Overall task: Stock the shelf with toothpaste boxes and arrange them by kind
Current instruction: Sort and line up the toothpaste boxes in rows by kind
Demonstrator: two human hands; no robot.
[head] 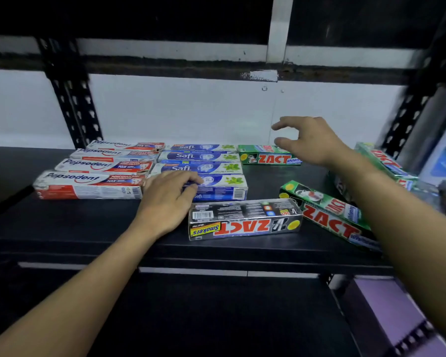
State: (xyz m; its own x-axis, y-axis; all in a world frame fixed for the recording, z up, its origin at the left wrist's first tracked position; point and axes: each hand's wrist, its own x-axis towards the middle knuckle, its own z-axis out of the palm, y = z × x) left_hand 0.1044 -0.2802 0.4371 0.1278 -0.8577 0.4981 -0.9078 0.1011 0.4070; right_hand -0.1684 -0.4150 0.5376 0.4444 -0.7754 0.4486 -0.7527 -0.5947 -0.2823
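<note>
- A black flat shelf board (88, 228) is spanning the scene, carrying all the boxes.
- Four red-and-white Pepsodent cardboard boxes (93, 185) are lying side by side in a column at the left, running from near to far.
- Four blue-and-white Safi cardboard boxes (204, 167) are lying in a matching column just right of them.
- A green Zact cardboard box (330, 215) is lying slanted at the near right; another green Zact box (265, 157) is sitting far back, just right of the Safi column.
- A dark silver Zact Smokers box (245, 220) is lying near the front edge, its print upside down.
- The left hand (168, 199) is resting with relaxed fingers on the nearest Safi box.
- The right hand (309, 140) is hovering over the far green box, fingers spread, holding nothing.
</note>
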